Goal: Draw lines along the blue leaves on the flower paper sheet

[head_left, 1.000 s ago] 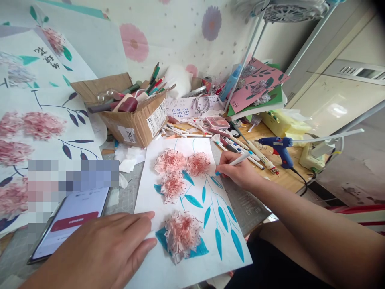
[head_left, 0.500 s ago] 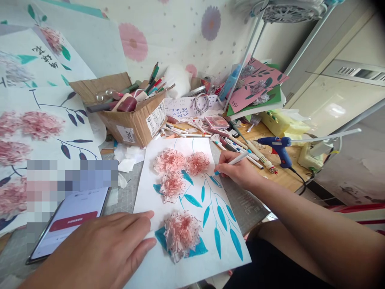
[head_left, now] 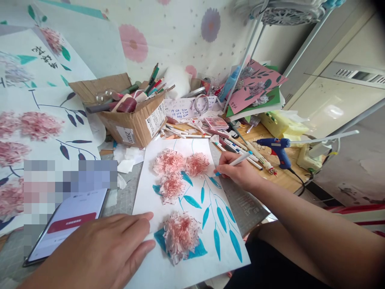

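Two hands work on one sheet of white paper [head_left: 156, 192] lying on the cluttered surface [head_left: 282, 174]. The right hand [head_left: 237, 173] pinches a slim white marker [head_left: 237, 161] with a teal tip between thumb and fingers, close to the tip, which rests at the sheet's right edge, beside the painted teal leaves [head_left: 221, 218]. The marker looks light and stiff, a smooth plastic barrel best held low near the tip for control. Its long axis slants from the tip, low and to the left on the paper, up and to the right toward the blue glue gun [head_left: 276, 146].

The left hand [head_left: 102, 251] lies flat, fingers spread and together pressing the sheet's lower left part, holding nothing. The paper seems thin, limp and easily creased; its glued pink tissue flowers [head_left: 177, 170] look soft, frayed and fragile, so a flat palm on bare paper suits it. The sheet's long axis runs away from the person, tilted slightly left. A phone [head_left: 66, 222] lies just left of that hand, and a cardboard box [head_left: 135, 122] of pens stands beyond.
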`<state>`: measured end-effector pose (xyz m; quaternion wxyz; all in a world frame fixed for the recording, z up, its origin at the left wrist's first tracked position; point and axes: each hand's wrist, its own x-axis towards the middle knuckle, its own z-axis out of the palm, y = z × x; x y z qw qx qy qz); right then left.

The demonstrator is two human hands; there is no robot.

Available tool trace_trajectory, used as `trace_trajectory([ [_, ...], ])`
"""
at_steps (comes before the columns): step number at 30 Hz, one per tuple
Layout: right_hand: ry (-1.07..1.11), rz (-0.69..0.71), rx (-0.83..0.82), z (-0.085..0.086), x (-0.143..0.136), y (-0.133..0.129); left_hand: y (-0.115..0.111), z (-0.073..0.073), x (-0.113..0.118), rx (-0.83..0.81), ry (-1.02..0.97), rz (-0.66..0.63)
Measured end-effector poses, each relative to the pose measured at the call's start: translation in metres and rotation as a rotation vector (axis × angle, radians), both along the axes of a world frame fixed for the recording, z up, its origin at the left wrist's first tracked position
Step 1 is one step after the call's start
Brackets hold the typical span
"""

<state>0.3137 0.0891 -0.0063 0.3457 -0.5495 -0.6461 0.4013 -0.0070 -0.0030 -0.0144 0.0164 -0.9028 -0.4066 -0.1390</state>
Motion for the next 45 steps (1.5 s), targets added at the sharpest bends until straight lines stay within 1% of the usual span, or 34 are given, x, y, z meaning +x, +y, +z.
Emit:
trace_trajectory([
  [4, 0.007, 0.049, -0.007, 0.0, 0.002, 0.0, 0.001, -0.003, -0.002, 0.038, 0.007, -0.006],
  [7, 0.037, 0.026, -0.016, -0.001, 0.003, 0.0, 0.002, -0.006, -0.004, 0.069, 0.008, -0.02],
  [12, 0.059, 0.035, -0.052, -0.002, 0.003, -0.002, 0.001, -0.002, -0.001, 0.093, 0.029, -0.018],
  [15, 0.044, -0.01, -0.002, -0.002, -0.001, -0.002, 0.001, 0.001, 0.0, 0.086, 0.029, 0.002],
  [18, -0.008, -0.007, 0.041, -0.001, -0.004, -0.001, 0.0, 0.001, -0.001, 0.094, -0.005, -0.018],
  [21, -0.05, 0.013, 0.053, -0.001, -0.003, -0.001, -0.002, 0.001, -0.001, 0.047, 0.001, 0.014],
  [24, 0.022, -0.003, -0.013, -0.002, 0.0, -0.002, -0.003, 0.002, 0.001, -0.006, 0.034, 0.067],
  [26, 0.078, -0.041, -0.041, -0.004, 0.003, -0.003, -0.002, 0.003, 0.002, 0.004, 0.033, 0.054],
  [28, 0.086, -0.061, -0.031, -0.006, 0.005, -0.004, 0.001, 0.004, 0.003, 0.027, 0.02, 0.022],
  [32, 0.06, -0.008, -0.051, -0.005, 0.008, -0.007, 0.004, 0.003, 0.001, 0.067, -0.017, -0.027],
  [37, 0.058, -0.019, -0.058, -0.002, 0.007, -0.01, 0.002, 0.0, -0.002, 0.087, 0.009, -0.026],
  [41, 0.061, -0.009, -0.05, -0.003, 0.007, -0.011, 0.002, -0.002, -0.004, 0.047, 0.03, -0.017],
  [45, 0.051, 0.006, -0.051, -0.003, 0.007, -0.011, 0.002, 0.0, -0.003, 0.004, 0.014, 0.011],
])
